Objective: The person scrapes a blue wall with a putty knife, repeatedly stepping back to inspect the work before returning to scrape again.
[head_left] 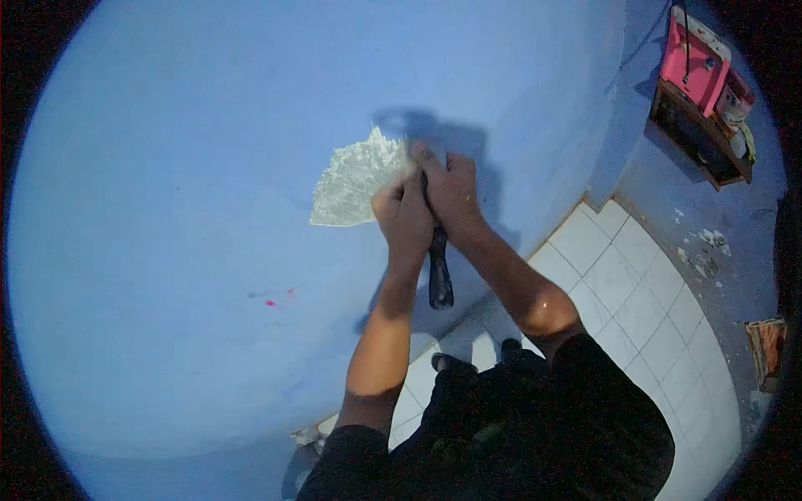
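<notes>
Both my hands are closed around a scraper with a black handle (440,280), held against the blue wall (209,125). My left hand (405,215) wraps it from the left, and my right hand (455,192) grips it from the right, slightly higher. The handle's end sticks out below my hands; the blade is blurred and mostly hidden by my fingers. Directly left of my hands is a bare whitish-grey patch (351,184) with jagged upper edges, where the blue paint is gone.
Small pink marks (271,302) dot the wall at lower left. A wooden shelf (702,138) on the right wall carries a pink container (693,58) and other items. White floor tiles (618,275) lie below, with flaking paint (706,255) on the right wall.
</notes>
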`<state>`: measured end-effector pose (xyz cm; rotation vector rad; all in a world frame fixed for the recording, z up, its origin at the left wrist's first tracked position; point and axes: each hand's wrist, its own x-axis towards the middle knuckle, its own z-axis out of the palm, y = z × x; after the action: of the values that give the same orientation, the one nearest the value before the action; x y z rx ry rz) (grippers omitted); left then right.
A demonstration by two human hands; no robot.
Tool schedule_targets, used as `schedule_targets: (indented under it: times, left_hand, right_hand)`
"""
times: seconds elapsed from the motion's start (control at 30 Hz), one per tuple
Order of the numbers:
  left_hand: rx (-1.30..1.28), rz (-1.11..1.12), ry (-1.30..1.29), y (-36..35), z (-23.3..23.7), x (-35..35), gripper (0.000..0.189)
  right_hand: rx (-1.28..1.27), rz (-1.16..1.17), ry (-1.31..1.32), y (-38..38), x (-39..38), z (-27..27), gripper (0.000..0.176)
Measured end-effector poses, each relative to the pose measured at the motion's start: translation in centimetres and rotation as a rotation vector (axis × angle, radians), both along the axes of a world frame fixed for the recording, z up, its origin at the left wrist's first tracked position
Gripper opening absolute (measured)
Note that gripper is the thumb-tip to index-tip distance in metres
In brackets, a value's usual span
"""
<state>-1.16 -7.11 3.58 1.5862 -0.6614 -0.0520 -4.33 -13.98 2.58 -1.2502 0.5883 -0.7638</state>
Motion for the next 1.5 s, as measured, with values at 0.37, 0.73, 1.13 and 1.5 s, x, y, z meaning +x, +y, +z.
schedule_targets:
  times: [0.37, 0.73, 1.13, 1.5]
  left_hand:
    - [0.018, 0.001, -0.056, 0.1, -0.5, 0.8, 0.037]
    - [0.010, 0.048, -0.034, -0.4, 0.1, 0.3, 0.038]
    - [-0.037, -0.003, 0.000, -0.5, -0.2, 0.3, 0.040]
    - [0.073, 0.153, -0.198, 0.0, -1.4, 1.0, 0.044]
  right_hand:
    - [0.101, -0.072, -0.157, 1.1, 1.0, -0.5, 0.033]
    - [-0.030, -0.057, -0.158, -0.3, 0.8, 0.3, 0.034]
    - [0.023, -0.027, -0.080, -0.4, 1.1, -0.2, 0.032]
    - [-0.167, -0.134, -0.086, -0.2, 2.2, -1.6, 0.036]
